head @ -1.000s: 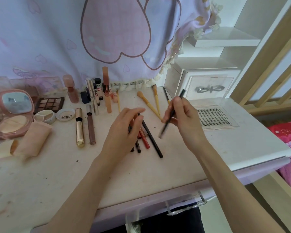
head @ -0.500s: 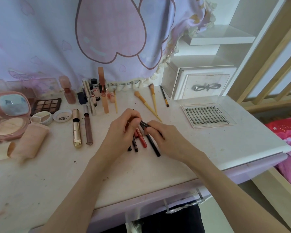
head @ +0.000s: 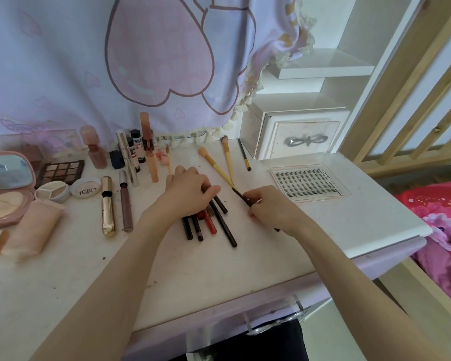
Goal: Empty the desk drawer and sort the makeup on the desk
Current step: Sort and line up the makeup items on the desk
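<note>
Dark makeup pencil (head: 239, 195) pinched in right hand (head: 270, 209), tip jutting beyond fingertips, left hand (head: 186, 192) curled over pencil cluster (head: 208, 222) just beside.

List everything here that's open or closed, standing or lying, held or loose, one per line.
Powder compact: lid open, mirror up.
Eyeshadow palette: uncovered.
Gold tube: capped, lying flat.
Small white drawer: closed.
Desk drawer: closed as far as shows.
Lash tray: clear lid on, lying flat.
Pencil pile: lying flat, left hand on it.
Dark pencil: pinched by right hand.
</note>
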